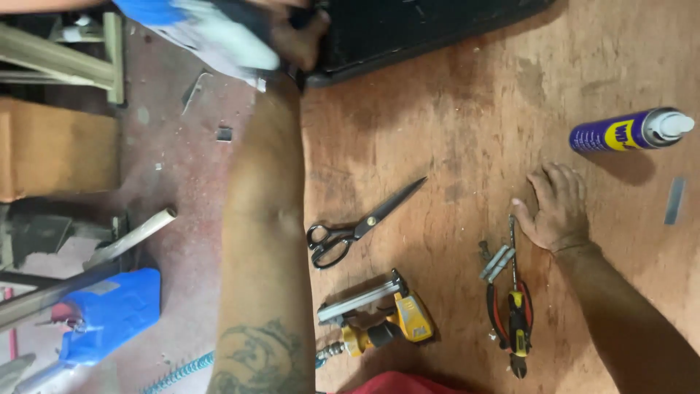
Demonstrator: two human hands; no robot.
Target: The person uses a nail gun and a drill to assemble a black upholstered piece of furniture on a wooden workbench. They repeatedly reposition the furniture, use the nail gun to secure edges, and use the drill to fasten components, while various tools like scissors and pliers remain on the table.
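Bare plywood lies open between the right hand and the spray can. Nearer in, scissors, a yellow staple gun, loose staple strips and pliers crowd the board's lower middle

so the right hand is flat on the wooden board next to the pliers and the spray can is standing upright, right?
Not quite. The spray can lies on its side, as the head view shows. The rest holds: the right hand rests flat on the wooden board beside the pliers.
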